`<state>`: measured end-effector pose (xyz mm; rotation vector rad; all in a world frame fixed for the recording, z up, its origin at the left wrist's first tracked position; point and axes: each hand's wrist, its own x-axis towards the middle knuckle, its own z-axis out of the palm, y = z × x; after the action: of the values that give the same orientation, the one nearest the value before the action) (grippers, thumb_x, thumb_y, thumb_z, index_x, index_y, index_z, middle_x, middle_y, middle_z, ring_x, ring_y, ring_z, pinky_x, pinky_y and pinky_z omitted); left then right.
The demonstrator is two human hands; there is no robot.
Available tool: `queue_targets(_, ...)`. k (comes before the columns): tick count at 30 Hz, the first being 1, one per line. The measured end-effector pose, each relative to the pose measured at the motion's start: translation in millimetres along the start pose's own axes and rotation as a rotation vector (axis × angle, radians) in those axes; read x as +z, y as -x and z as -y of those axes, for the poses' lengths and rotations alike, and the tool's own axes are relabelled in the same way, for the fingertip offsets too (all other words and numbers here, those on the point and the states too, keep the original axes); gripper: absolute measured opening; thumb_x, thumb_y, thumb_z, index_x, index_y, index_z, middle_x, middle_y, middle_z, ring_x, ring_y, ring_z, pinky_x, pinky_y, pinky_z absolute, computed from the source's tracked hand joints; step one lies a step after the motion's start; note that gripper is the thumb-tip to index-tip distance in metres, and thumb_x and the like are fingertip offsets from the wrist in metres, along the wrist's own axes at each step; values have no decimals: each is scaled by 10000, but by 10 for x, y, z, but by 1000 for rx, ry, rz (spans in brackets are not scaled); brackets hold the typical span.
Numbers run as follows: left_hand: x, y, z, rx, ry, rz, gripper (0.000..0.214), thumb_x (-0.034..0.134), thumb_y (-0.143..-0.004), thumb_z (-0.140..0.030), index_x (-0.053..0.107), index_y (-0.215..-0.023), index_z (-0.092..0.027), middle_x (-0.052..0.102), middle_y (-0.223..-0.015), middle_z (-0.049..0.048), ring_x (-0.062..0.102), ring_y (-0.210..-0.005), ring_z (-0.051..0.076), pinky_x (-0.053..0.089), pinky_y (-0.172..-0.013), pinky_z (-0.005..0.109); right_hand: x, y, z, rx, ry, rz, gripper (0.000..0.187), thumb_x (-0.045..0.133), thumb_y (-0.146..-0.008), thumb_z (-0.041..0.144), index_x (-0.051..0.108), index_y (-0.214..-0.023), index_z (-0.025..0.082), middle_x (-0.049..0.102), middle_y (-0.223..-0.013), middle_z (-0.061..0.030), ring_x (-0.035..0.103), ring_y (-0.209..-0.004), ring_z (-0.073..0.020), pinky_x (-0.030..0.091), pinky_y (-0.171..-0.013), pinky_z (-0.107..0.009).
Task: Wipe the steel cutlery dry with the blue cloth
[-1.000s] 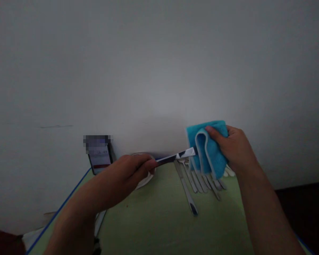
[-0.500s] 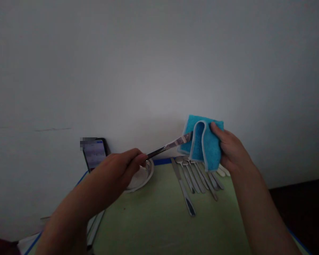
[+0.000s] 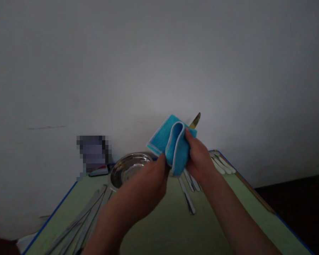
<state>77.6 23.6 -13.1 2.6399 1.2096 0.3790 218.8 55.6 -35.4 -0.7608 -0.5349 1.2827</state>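
Note:
My right hand (image 3: pixel 199 159) grips a folded turquoise cloth (image 3: pixel 170 143) wrapped round a table knife (image 3: pixel 195 120), whose tip sticks out above the cloth toward the wall. My left hand (image 3: pixel 151 180) is closed just below and left of the cloth, at the knife's hidden handle end. Both hands hover above a green mat (image 3: pixel 159 226). A shiny steel bowl (image 3: pixel 127 166) sits on the mat behind my left hand.
A knife and several spoons (image 3: pixel 188 191) lie on the mat under my hands, white-handled utensils (image 3: pixel 223 164) at the right edge. Several long steel pieces (image 3: pixel 79 223) lie at the left. A phone (image 3: pixel 94 156) leans on the white wall.
The cloth has slid down the knife blade toward my left hand, so only the tip shows. Both hands came together and shifted left; the view moved, showing more of the mat.

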Motion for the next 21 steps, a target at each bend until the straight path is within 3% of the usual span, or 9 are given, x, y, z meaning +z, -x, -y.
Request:
queue_targets(4, 181, -76, -89, -43, -29, 57, 250, 302, -869, -110, 501, -1018, -134, 648, -848, 98, 622, -761, 213, 465, -703, 337, -21, -80, -102, 30, -183, -97, 159, 578, -805, 330, 622, -812, 178, 706, -741, -9, 651, -633, -144, 548, -634, -281)
queue_targets(7, 233, -71, -144, 16, -69, 48, 281, 271, -899, -131, 479, -1089, -144, 652, -872, 95, 623, -695, 205, 459, -629, 327, -129, -180, 16, 35, -355, -129, 197, 494, -846, 245, 557, -670, 184, 630, -560, 34, 569, -466, -91, 481, -464, -198)
queue_targets(10, 205, -21, -208, 99, -64, 66, 256, 275, -928, -205, 491, -1062, -179, 653, -873, 75, 623, -684, 196, 449, -611, 315, -240, -197, 243, -4, -527, -8, 292, 389, -879, 238, 488, -609, 184, 478, -422, 75, 426, -333, -45, 367, -355, -142)
queue_targets(15, 56, 27, -213, 120, 42, 52, 251, 306, -943, -312, 532, -949, -204, 625, -700, 7, 581, -585, 155, 399, -540, 261, -305, -107, 470, -113, -669, 157, 371, 250, -910, 346, 444, -636, 187, 438, -451, 71, 400, -344, -35, 358, -362, -137)
queue_targets(17, 7, 18, -163, 159, 77, -54, 253, 358, -929, -317, 555, -822, -198, 575, -601, -22, 525, -505, 121, 353, -486, 234, -297, -81, 474, -146, -691, 202, 359, 251, -901, 368, 448, -661, 189, 440, -472, 65, 405, -366, -42, 373, -379, -148)
queue_targets(21, -11, -11, -67, 257, 173, -492, 248, 415, -896, -247, 568, -715, -173, 492, -509, -45, 436, -419, 80, 325, -445, 216, -201, -44, 392, -128, -732, 217, 302, 310, -878, 358, 456, -675, 189, 431, -497, 57, 414, -406, -49, 384, -413, -153)
